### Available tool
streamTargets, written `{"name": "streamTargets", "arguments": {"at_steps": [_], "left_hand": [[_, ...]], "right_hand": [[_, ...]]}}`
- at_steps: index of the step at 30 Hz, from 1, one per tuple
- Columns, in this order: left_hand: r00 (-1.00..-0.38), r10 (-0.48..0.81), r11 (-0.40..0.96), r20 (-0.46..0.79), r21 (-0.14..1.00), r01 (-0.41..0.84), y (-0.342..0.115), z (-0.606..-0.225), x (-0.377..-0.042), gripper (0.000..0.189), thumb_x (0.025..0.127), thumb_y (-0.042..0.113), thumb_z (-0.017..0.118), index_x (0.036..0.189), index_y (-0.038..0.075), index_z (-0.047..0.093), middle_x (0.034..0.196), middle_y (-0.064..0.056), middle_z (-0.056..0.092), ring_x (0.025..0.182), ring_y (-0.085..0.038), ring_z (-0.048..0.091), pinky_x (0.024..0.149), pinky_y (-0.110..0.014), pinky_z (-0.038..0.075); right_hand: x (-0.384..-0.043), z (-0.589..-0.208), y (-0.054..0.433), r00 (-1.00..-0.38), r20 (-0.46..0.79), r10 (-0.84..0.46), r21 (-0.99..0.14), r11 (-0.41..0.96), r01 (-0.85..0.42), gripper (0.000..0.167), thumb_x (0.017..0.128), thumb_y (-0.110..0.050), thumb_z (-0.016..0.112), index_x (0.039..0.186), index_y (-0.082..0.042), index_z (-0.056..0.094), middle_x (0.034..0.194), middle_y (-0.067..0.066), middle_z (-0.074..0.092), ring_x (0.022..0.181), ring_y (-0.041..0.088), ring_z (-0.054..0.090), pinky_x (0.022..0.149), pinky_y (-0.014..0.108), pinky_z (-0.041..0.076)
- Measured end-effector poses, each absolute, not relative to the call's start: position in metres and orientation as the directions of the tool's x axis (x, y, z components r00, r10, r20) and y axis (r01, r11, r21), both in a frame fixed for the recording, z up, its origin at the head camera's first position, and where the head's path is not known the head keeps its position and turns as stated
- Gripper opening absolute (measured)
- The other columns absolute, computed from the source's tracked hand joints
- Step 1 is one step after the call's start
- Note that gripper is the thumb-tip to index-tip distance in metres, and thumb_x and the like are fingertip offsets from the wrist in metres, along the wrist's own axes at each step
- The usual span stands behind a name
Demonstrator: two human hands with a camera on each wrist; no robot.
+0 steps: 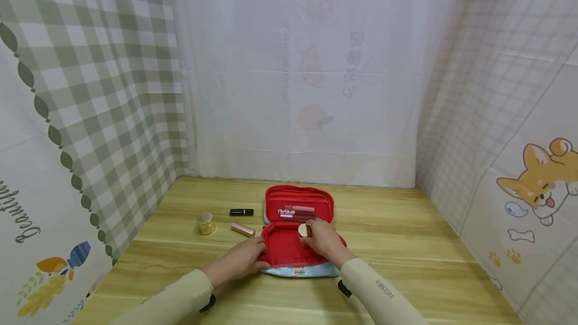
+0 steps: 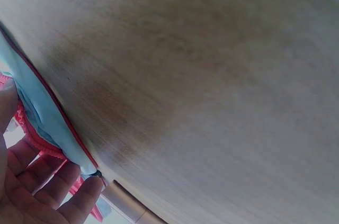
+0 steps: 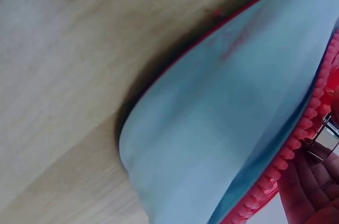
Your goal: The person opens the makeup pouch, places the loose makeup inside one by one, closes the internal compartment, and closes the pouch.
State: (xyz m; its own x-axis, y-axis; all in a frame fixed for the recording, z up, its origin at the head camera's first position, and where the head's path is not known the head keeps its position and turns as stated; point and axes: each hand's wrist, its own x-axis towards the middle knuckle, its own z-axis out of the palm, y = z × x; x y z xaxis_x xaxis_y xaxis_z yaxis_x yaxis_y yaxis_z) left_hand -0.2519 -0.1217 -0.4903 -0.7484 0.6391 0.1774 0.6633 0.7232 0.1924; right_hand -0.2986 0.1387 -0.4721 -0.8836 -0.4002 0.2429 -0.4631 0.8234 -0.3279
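Observation:
An unzipped pouch (image 1: 284, 245) with a red lining and light blue outside lies spread out on the table. My left hand (image 1: 244, 257) holds its left edge; in the left wrist view, the thumb and fingers lie about the red zipper rim (image 2: 39, 142). Over the pouch's near half, my right hand (image 1: 326, 238) grips a round gold-coloured cosmetic jar (image 1: 302, 230), its pale flat face toward the left. Much of the jar is hidden by the fingers. In the right wrist view, the blue side (image 3: 222, 107) of the pouch fills the middle, with the hand inside the rim.
Left of the pouch stand a gold jar (image 1: 206, 223), a black lipstick tube (image 1: 241, 212) and a rose-gold lipstick tube (image 1: 243, 229). Pink tubes (image 1: 300, 212) lie in the pouch's far half. Printed cloths (image 1: 298, 89) hang around the wooden table (image 1: 397, 245).

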Motion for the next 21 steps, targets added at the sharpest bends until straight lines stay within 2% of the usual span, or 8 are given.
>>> {"name": "streamTargets", "arguments": {"at_steps": [21], "left_hand": [[-0.755,0.632,0.732,0.173,0.185,0.655,-0.1213,-0.4931,-0.2532,0.026,0.087,0.034,0.076,0.086,0.011,0.064,0.087,0.004,0.053,0.078,-0.008,0.048,0.070,-0.026,0.046]], "right_hand": [[-0.2972,-0.4693,0.1369,-0.905,0.208,-0.371,-0.320,0.849,-0.421,0.038,0.078,-0.021,0.085,0.066,-0.015,0.049,0.064,-0.003,0.046,0.063,0.012,0.046,0.054,0.029,0.039]]}}
